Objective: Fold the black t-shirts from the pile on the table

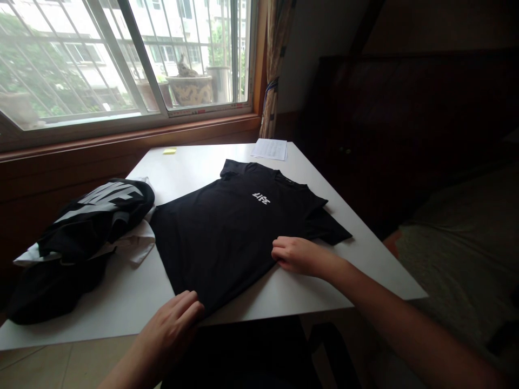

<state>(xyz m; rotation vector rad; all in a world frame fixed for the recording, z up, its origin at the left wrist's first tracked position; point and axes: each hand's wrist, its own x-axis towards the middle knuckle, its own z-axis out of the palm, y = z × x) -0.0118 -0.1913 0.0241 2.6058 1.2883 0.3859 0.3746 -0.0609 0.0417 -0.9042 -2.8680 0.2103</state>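
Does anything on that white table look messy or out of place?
The clothes heap on the left looks untidy: black and white fabrics lie crumpled together, whereas the black T-shirt beside it is spread nearly flat. I see nothing spilled.

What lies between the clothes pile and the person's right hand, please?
In the head view, the black T-shirt lies spread on the white table between the clothes pile and the right hand.

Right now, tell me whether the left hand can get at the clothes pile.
Probably yes: the left hand is near the clothes pile, and only bare white table shows between them. It would likely first have to leave the corner of the black T-shirt.
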